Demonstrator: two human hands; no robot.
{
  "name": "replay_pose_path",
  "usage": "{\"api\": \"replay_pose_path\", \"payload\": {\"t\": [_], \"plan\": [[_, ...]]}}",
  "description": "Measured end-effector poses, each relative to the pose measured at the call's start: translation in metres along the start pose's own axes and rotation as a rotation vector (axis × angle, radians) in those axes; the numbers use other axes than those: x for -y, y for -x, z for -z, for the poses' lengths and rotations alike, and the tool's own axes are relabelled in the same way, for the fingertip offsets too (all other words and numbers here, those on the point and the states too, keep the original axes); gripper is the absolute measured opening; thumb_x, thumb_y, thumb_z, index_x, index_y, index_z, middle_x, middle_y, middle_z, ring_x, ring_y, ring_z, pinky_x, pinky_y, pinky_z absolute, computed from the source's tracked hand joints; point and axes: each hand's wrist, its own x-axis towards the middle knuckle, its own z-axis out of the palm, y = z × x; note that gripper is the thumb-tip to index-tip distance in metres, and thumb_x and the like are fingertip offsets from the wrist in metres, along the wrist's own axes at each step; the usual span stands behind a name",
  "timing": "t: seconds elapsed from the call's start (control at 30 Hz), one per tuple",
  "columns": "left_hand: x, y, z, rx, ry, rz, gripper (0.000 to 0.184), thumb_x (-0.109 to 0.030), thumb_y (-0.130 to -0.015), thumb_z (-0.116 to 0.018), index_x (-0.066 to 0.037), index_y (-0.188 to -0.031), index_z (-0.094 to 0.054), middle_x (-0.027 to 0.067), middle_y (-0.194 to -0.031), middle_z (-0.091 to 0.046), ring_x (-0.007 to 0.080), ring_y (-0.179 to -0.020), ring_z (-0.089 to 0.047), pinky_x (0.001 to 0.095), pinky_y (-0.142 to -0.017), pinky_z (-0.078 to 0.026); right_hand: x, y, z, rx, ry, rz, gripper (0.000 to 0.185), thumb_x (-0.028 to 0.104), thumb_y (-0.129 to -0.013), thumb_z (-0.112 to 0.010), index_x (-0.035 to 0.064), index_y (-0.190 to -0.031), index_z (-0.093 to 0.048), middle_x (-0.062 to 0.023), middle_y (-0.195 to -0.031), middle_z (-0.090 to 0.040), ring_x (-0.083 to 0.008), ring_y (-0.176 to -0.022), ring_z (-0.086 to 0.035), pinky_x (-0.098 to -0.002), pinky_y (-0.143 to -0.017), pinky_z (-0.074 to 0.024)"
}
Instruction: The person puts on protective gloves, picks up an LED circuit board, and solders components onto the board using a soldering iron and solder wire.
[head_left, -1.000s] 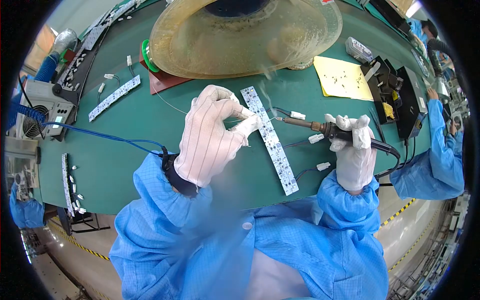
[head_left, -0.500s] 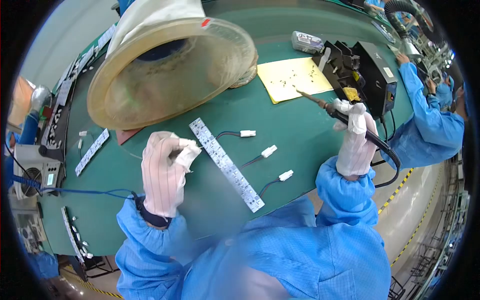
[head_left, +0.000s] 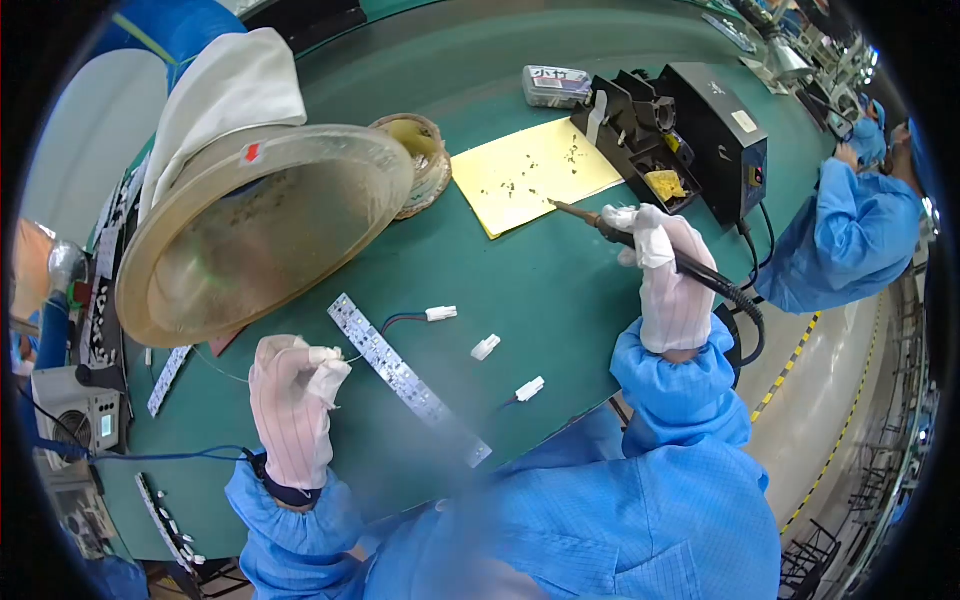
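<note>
My left hand [head_left: 292,405], in a striped white glove with a strap at the wrist, pinches a thin solder wire [head_left: 222,372] whose end points at the circuit board strip [head_left: 395,368]. The strip lies slanted on the green table, with white connectors [head_left: 441,313] on short wires along its right side. My right hand [head_left: 670,270], gloved too, is closed round a soldering iron [head_left: 606,226]. The iron's tip is over the lower edge of a yellow sheet [head_left: 535,172] dotted with dark specks. Whether the tip touches the sheet I cannot tell.
A large translucent fume hood [head_left: 265,235] stands at the left, beside a round dish [head_left: 420,160]. Behind my right hand are a black iron holder [head_left: 640,150] and a soldering station [head_left: 715,140]. Another person [head_left: 850,220] in blue sits at the right.
The iron has moved from the board strip to the yellow sheet. My left hand has drawn slightly back from the strip, still pinching the wire. The camera view has turned to the right.
</note>
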Motion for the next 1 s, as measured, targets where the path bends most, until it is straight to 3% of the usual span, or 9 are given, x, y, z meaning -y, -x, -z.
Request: {"api": "replay_pose_path", "payload": {"t": [0.8,0.87,1.0], "plan": [[0.004,-0.001,-0.003,0.014,-0.012,-0.057,0.013,-0.007,-0.072,-0.070,-0.004,-0.081,-0.062,0.0082,-0.086,-0.049,0.0176,-0.072,-0.049,0.0276,-0.060,-0.042,-0.018,-0.001,0.002,0.066,0.135,0.090,0.031,0.030,-0.092,-0.059,-0.0001,-0.097,-0.066,-0.0095,-0.086,-0.063,-0.0138,-0.066,-0.058,-0.0259,-0.061,-0.0460],[-0.001,0.000,-0.001,0.065,0.016,0.037,0.014,-0.012,-0.079,-0.065,-0.002,-0.080,-0.055,0.0110,-0.087,-0.050,0.0222,-0.080,-0.049,0.0318,-0.072,-0.042,-0.017,0.000,0.001,0.060,0.142,0.093,0.031,0.030,-0.092,-0.059,-0.0002,-0.096,-0.066,-0.0095,-0.085,-0.063,-0.0138,-0.067,-0.058,-0.0260,-0.061,-0.0461],[0.002,0.000,-0.001,0.064,0.037,0.048,0.014,-0.011,-0.079,-0.065,-0.002,-0.080,-0.055,0.0108,-0.088,-0.050,0.0214,-0.080,-0.050,0.0309,-0.072,-0.043,-0.016,-0.001,0.001,0.062,0.115,0.089,0.032,0.031,-0.092,-0.059,-0.0001,-0.095,-0.067,-0.0092,-0.085,-0.063,-0.0136,-0.066,-0.058,-0.0257,-0.060,-0.0458]]}}
